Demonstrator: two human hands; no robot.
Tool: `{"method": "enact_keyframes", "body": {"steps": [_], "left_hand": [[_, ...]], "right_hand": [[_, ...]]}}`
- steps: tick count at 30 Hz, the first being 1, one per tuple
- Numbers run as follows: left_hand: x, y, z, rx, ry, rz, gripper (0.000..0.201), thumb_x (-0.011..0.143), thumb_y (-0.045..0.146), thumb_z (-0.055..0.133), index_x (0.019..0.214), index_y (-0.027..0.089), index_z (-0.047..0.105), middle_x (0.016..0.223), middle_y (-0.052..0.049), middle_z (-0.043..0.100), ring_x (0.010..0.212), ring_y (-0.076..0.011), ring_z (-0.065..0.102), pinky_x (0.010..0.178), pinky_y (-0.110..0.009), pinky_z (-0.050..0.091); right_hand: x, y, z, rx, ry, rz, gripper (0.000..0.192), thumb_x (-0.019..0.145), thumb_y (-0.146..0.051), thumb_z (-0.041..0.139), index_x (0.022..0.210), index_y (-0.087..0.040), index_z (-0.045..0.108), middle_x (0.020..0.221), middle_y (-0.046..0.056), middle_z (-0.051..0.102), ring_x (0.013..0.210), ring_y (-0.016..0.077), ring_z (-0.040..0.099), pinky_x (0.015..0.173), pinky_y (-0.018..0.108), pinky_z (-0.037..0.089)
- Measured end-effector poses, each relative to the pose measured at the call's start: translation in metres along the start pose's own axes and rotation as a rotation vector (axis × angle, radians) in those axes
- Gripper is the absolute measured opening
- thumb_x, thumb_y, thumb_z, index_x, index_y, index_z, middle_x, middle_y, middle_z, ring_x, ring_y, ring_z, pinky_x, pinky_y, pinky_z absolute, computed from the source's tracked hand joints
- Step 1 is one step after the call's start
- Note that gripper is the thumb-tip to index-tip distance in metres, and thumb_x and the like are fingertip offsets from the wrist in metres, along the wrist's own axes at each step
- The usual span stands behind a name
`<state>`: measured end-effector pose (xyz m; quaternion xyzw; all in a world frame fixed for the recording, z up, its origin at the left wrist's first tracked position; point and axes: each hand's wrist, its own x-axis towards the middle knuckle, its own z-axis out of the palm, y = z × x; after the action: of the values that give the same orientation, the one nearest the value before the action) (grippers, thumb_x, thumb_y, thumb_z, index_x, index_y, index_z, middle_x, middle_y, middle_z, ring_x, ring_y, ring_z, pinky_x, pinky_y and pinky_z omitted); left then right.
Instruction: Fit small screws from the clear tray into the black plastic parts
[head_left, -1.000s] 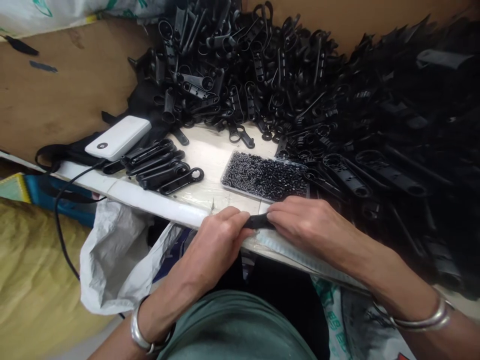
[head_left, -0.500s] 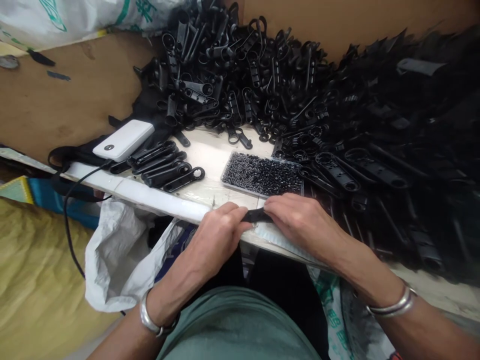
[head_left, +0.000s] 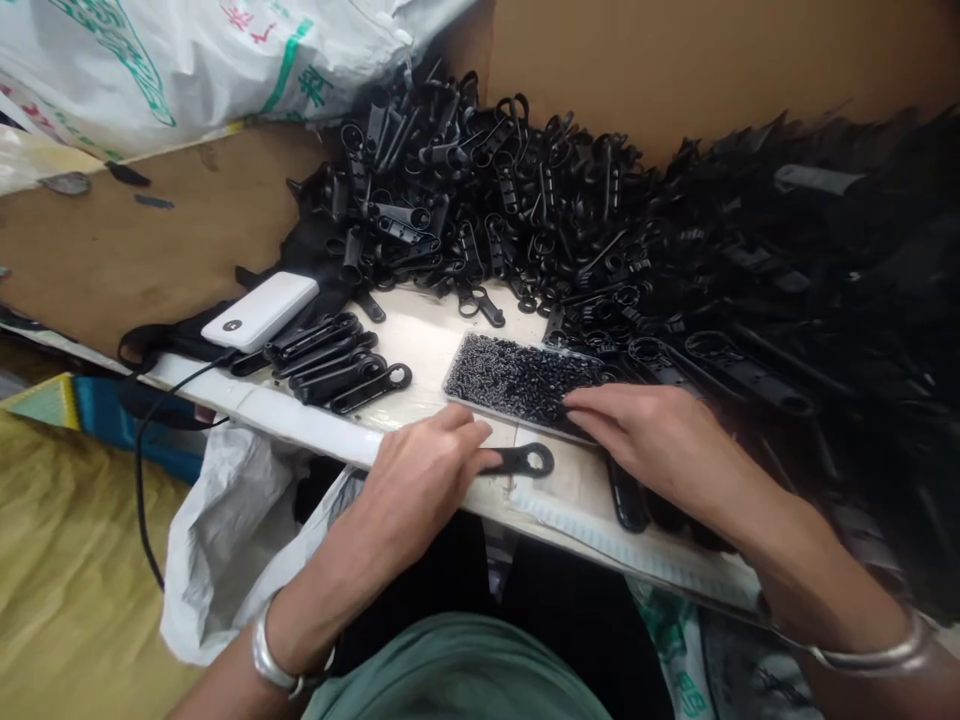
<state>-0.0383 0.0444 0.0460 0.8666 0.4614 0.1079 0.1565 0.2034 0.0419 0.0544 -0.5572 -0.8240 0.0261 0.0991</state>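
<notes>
My left hand (head_left: 431, 475) grips a black plastic part with a ring end (head_left: 521, 460) near the table's front edge. The ring end points right and the rest is hidden under my fingers. My right hand (head_left: 645, 425) reaches over the near right corner of a clear shallow box (head_left: 484, 405) filled with small black pieces (head_left: 517, 370). Its thumb and fingertips are pinched together at the pieces; whatever is between them is too small to make out.
Several similar black parts (head_left: 330, 365) lie in a row at the left, beside a white power bank (head_left: 260, 310) with a black cable (head_left: 142, 470). A large heap of black parts (head_left: 487, 190) fills the back and right. A white sack (head_left: 225, 560) hangs below the front edge.
My right hand has let go of the black part and moved right to the box of small pieces. My left hand still holds the part, and its ring end now shows.
</notes>
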Motion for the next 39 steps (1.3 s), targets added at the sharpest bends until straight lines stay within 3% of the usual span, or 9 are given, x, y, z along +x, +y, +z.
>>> {"method": "enact_keyframes", "body": {"steps": [5,13,21,26,30,33,36,39], "left_hand": [[0.034,-0.012,-0.011,0.198,0.021,-0.003,0.023,0.091,0.020,0.045,0.081,0.020,0.067,0.080,-0.003,0.062,0.074,-0.0192,0.060,0.057,-0.028,0.037],[0.097,-0.007,-0.002,0.230,-0.033,0.228,0.025,0.079,0.002,0.044,0.075,0.015,0.064,0.077,-0.008,0.064,0.075,-0.0207,0.061,0.063,-0.029,0.041],[0.109,0.001,-0.001,0.218,-0.095,0.223,0.020,0.082,0.007,0.048,0.075,0.014,0.065,0.076,-0.011,0.068,0.075,-0.0256,0.066,0.074,-0.040,0.047],[0.110,0.001,0.004,0.168,-0.076,0.174,0.012,0.083,0.014,0.054,0.076,0.015,0.064,0.074,-0.008,0.068,0.075,-0.0237,0.066,0.073,-0.038,0.047],[0.106,-0.003,0.001,0.052,0.005,0.150,0.018,0.084,0.013,0.051,0.075,0.014,0.066,0.072,-0.009,0.067,0.074,-0.0221,0.065,0.069,-0.034,0.046],[0.096,-0.007,-0.005,-0.124,0.063,0.119,0.019,0.086,0.015,0.050,0.082,0.014,0.068,0.075,-0.006,0.068,0.071,-0.0163,0.062,0.066,-0.028,0.046],[0.081,-0.009,-0.008,-0.656,0.079,-0.012,0.009,0.081,0.020,0.062,0.080,0.013,0.067,0.072,-0.001,0.065,0.065,-0.0107,0.056,0.061,-0.022,0.043],[0.063,-0.004,-0.006,-1.212,0.045,-0.142,0.012,0.073,0.020,0.073,0.078,0.011,0.066,0.070,0.001,0.062,0.063,-0.0068,0.052,0.060,-0.019,0.041]], "right_hand": [[0.025,-0.008,0.007,-0.136,-0.134,0.045,0.013,0.091,-0.022,0.055,0.087,-0.025,0.067,0.088,0.000,0.065,0.074,0.0184,0.062,0.057,0.028,0.038],[0.029,0.002,0.019,-0.135,-0.160,0.037,0.018,0.092,-0.022,0.051,0.077,-0.021,0.061,0.080,0.002,0.060,0.072,0.0180,0.059,0.056,0.028,0.033],[0.025,-0.002,0.015,-0.095,-0.158,0.101,0.018,0.093,-0.020,0.048,0.080,-0.022,0.059,0.081,0.000,0.062,0.074,0.0190,0.062,0.057,0.028,0.038],[0.020,0.010,0.027,-0.031,0.025,0.055,0.019,0.093,-0.024,0.045,0.091,-0.024,0.064,0.091,0.002,0.067,0.075,0.0237,0.064,0.058,0.033,0.045],[0.019,0.011,0.020,0.267,0.131,0.071,0.020,0.090,-0.023,0.048,0.090,-0.022,0.068,0.087,0.004,0.069,0.073,0.0220,0.066,0.066,0.034,0.050],[0.018,0.002,0.008,0.714,0.078,0.326,0.016,0.085,-0.027,0.058,0.092,-0.020,0.071,0.073,0.002,0.069,0.059,0.0169,0.064,0.058,0.028,0.053],[0.014,-0.007,0.003,1.233,0.041,0.551,0.020,0.077,-0.031,0.073,0.090,-0.016,0.072,0.074,0.004,0.069,0.059,0.0130,0.064,0.055,0.020,0.054],[0.006,-0.016,0.004,1.583,0.010,0.661,0.025,0.071,-0.029,0.081,0.089,-0.015,0.072,0.085,0.007,0.070,0.066,0.0110,0.065,0.060,0.016,0.055]]}}
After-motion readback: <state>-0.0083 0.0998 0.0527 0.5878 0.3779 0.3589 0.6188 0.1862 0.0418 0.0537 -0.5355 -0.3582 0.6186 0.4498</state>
